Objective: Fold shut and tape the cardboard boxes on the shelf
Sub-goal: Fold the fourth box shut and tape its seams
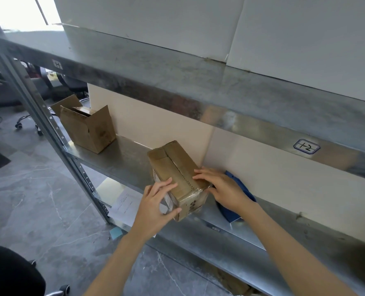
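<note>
Brown cardboard box, flaps shut and glossy tape along the seam, sits on a dull, scuffed metal shelf. Left hand: grip clamped on its near corner. Right hand: grip apart, fingers flat on top. Second box, flaps open, stands well apart to the left. Grey marbled floor below.

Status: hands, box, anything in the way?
On near box: left hand grips its end, right hand presses flat on top. Flaps shut, seam taped. Leftward, far box flaps open. Nothing blocking; blue object beside right hand.
</note>
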